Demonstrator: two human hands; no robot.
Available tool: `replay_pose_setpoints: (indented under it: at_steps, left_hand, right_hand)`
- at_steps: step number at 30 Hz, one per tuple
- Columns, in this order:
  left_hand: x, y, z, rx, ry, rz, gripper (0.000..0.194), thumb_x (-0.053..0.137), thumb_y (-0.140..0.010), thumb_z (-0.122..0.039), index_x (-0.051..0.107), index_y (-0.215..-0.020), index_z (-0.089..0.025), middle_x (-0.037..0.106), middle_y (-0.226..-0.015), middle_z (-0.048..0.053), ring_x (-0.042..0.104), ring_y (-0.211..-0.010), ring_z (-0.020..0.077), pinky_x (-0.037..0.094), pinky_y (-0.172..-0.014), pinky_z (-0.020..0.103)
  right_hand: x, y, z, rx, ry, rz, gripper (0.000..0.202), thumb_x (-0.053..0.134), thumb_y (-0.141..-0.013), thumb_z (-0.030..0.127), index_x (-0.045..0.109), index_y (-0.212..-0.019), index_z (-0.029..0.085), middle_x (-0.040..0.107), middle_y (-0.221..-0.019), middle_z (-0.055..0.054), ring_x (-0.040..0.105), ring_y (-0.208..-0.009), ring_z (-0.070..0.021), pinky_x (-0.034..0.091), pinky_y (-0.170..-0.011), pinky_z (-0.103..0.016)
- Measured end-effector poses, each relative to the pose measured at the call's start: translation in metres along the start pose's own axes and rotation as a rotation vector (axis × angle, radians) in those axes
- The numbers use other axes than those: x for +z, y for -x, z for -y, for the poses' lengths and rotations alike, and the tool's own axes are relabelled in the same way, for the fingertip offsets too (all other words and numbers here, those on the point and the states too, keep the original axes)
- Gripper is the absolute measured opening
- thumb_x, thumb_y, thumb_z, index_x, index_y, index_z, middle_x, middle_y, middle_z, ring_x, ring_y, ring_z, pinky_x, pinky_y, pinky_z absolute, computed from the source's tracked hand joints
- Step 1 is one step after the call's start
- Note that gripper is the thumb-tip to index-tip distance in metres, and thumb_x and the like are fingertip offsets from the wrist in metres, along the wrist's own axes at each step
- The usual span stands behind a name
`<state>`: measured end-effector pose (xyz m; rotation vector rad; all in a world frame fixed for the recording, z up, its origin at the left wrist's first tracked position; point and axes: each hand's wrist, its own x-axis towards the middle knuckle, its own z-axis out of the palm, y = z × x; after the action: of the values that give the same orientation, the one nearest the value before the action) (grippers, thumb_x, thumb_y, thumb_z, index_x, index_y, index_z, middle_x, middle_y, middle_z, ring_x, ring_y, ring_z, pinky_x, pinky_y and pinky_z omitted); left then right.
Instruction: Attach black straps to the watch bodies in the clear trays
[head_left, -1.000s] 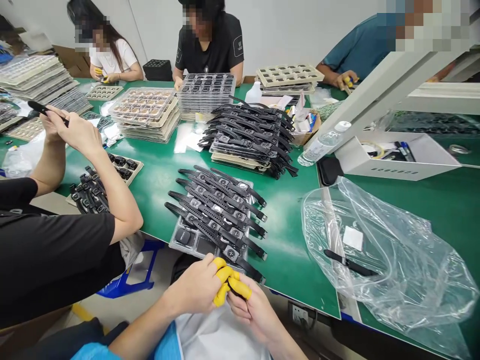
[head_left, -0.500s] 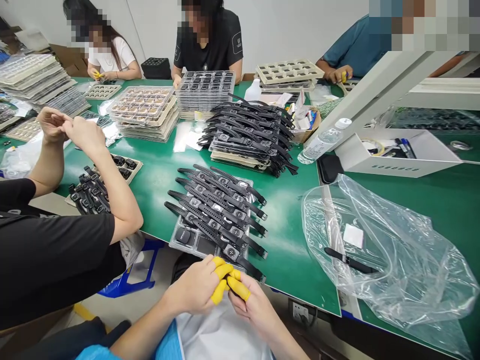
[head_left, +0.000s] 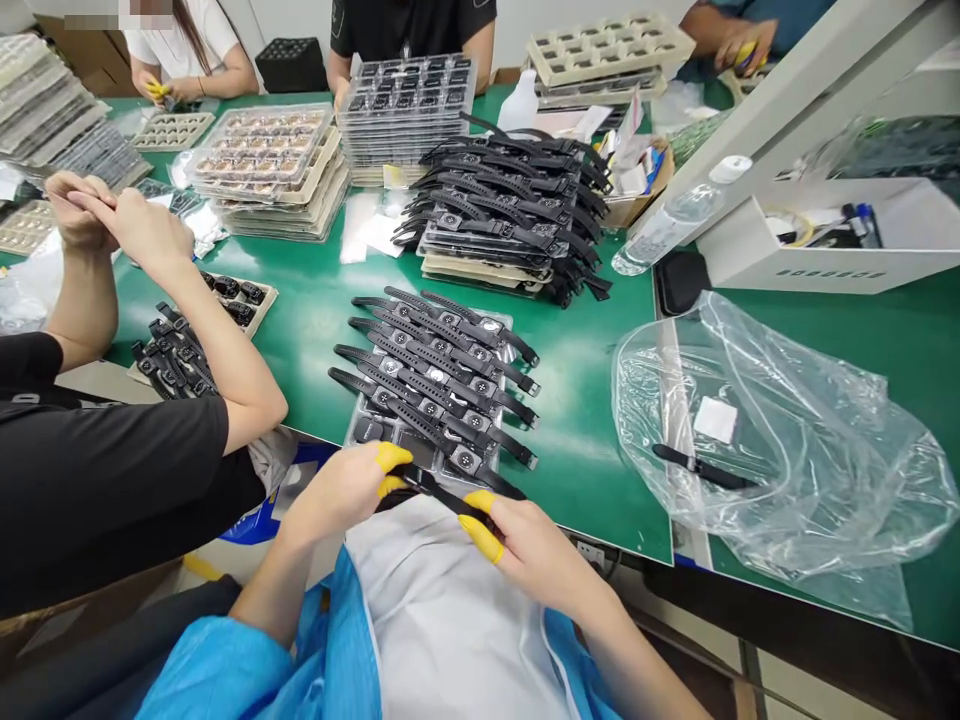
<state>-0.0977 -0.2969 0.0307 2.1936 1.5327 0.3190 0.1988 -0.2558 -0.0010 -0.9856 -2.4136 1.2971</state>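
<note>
Green tabletop (head_left: 581, 410) ahead, left hand (head_left: 346, 488) and right hand (head_left: 529, 540) pinch a watch (head_left: 442, 494).

"Where does your camera look from?"
"My head, facing forward and down."
"How near are things?"
"My left hand (head_left: 341, 492) and right hand (head_left: 538, 545) are close, below the middle; the green table (head_left: 585, 430) spreads beyond them, and the person in black opposite (head_left: 412, 28) sits farther off, cut by the top edge."

Can pass over bare green tabletop (head_left: 581, 440) between the rowed watches (head_left: 439, 377) and the clear plastic bag (head_left: 795, 450). Straight ahead, runs into the stacked watch pile (head_left: 502, 210); leftward, meets a co-worker's forearm (head_left: 217, 325) angled over the tabletop.
</note>
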Motion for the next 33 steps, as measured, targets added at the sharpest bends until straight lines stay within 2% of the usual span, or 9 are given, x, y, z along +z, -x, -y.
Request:
replay_pose_setpoints:
  at_steps: [4, 7, 11, 17, 20, 22, 25, 28, 33]
  left_hand:
    - [-0.021, -0.004, 0.014, 0.021, -0.142, 0.024, 0.033, 0.044, -0.103, -0.013, 0.070, -0.122, -0.020, 0.072, -0.112, 0.011, 0.064, -0.109, 0.0254, 0.051, -0.102, 0.044]
    - [-0.027, -0.015, 0.021, 0.020, -0.197, 0.056, 0.031, 0.043, -0.102, -0.009, 0.069, -0.116, -0.018, 0.070, -0.104, 0.008, 0.063, -0.102, 0.0241, 0.047, -0.102, 0.043]
    - [-0.026, -0.036, 0.027, 0.084, -0.302, 0.124, 0.026, 0.047, -0.100, -0.007, 0.071, -0.102, -0.019, 0.066, -0.093, 0.006, 0.061, -0.095, 0.0235, 0.044, -0.097, 0.041]
    - [-0.017, -0.056, 0.035, 0.078, -0.384, 0.002, 0.020, 0.051, -0.104, -0.016, 0.070, -0.108, -0.018, 0.064, -0.099, 0.008, 0.058, -0.103, 0.0263, 0.045, -0.104, 0.048]
    - [-0.016, -0.047, 0.037, 0.029, -0.373, -0.173, 0.015, 0.057, -0.104, -0.028, 0.068, -0.107, -0.018, 0.064, -0.118, 0.014, 0.055, -0.118, 0.0319, 0.045, -0.109, 0.054]
    - [-0.017, -0.034, 0.041, -0.003, -0.375, -0.249, 0.015, 0.057, -0.103, -0.029, 0.068, -0.103, -0.018, 0.065, -0.120, 0.016, 0.056, -0.117, 0.0332, 0.049, -0.102, 0.051]
    - [-0.017, -0.015, 0.052, -0.008, -0.452, -0.134, 0.018, 0.054, -0.100, -0.020, 0.071, -0.105, -0.017, 0.069, -0.112, 0.016, 0.060, -0.103, 0.0328, 0.052, -0.087, 0.046]
    - [-0.014, -0.007, 0.055, -0.034, -0.564, -0.039, 0.020, 0.057, -0.095, -0.016, 0.075, -0.105, -0.016, 0.071, -0.110, 0.017, 0.063, -0.101, 0.0347, 0.050, -0.081, 0.044]
    - [-0.016, -0.018, 0.043, -0.020, -0.674, 0.012, 0.014, 0.062, -0.093, -0.019, 0.075, -0.090, -0.017, 0.071, -0.103, 0.016, 0.062, -0.100, 0.0364, 0.047, -0.077, 0.045]
  right_hand:
    - [0.003, -0.006, -0.001, -0.061, 0.237, -0.151, 0.037, 0.042, -0.110, 0.038, 0.073, -0.117, 0.018, 0.074, -0.099, -0.012, 0.067, -0.075, -0.0206, 0.044, -0.063, -0.031]
    - [0.014, -0.012, -0.008, -0.081, 0.367, -0.236, 0.036, 0.042, -0.109, 0.032, 0.075, -0.106, 0.016, 0.076, -0.089, -0.012, 0.067, -0.072, -0.0205, 0.040, -0.060, -0.030]
    - [0.022, -0.023, -0.016, 0.019, 0.465, -0.277, 0.035, 0.046, -0.107, 0.030, 0.072, -0.086, 0.018, 0.071, -0.068, -0.008, 0.060, -0.057, -0.0175, 0.027, -0.054, -0.031]
    - [0.014, -0.022, -0.010, 0.082, 0.410, -0.361, 0.041, 0.047, -0.110, 0.045, 0.072, -0.090, 0.019, 0.073, -0.071, -0.008, 0.064, -0.060, -0.0189, 0.027, -0.056, -0.032]
    - [-0.004, -0.010, -0.022, 0.134, 0.383, -0.404, 0.041, 0.047, -0.109, 0.046, 0.073, -0.093, 0.019, 0.072, -0.074, -0.007, 0.064, -0.062, -0.0195, 0.035, -0.060, -0.031]
    - [-0.028, 0.001, -0.041, 0.255, 0.411, -0.486, 0.037, 0.047, -0.108, 0.045, 0.073, -0.105, 0.018, 0.073, -0.083, -0.009, 0.065, -0.070, -0.0222, 0.041, -0.065, -0.032]
    - [-0.073, 0.025, -0.082, 0.491, 0.567, -0.614, 0.036, 0.045, -0.106, 0.034, 0.068, -0.124, 0.013, 0.073, -0.104, -0.017, 0.066, -0.095, -0.0314, 0.048, -0.079, -0.039]
    - [-0.109, 0.050, -0.117, 0.748, 0.738, -0.572, 0.039, 0.044, -0.102, 0.022, 0.063, -0.134, 0.008, 0.070, -0.118, -0.024, 0.060, -0.110, -0.0372, 0.047, -0.085, -0.044]
    - [-0.123, 0.063, -0.145, 0.933, 0.821, -0.366, 0.038, 0.049, -0.098, 0.016, 0.064, -0.132, 0.011, 0.068, -0.124, -0.022, 0.057, -0.115, -0.0348, 0.043, -0.086, -0.042]
